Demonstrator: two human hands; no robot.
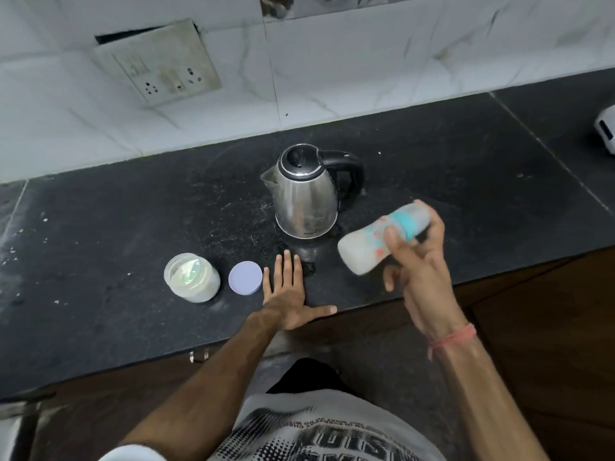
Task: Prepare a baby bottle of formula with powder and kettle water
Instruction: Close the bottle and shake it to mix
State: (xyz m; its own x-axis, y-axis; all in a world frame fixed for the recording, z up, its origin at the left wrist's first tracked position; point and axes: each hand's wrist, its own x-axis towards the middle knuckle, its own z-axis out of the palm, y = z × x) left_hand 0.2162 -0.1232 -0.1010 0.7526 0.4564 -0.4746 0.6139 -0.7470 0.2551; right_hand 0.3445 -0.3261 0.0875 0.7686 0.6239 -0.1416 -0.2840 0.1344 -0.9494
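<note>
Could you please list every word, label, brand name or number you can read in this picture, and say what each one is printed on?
None can be read with confidence.
Kettle: small dark brand mark near its base, too small to read.
Shirt: large black block lettering, cut off by the frame edge and distorted, not legible.
Baby bottle held in the right hand: teal and orange print, blurred.
Switchboard: no readable markings.

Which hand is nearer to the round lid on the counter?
The left hand. It rests flat on the counter just right of the lid, almost touching it. The right hand is farther right, holding the bottle above the counter.
</note>
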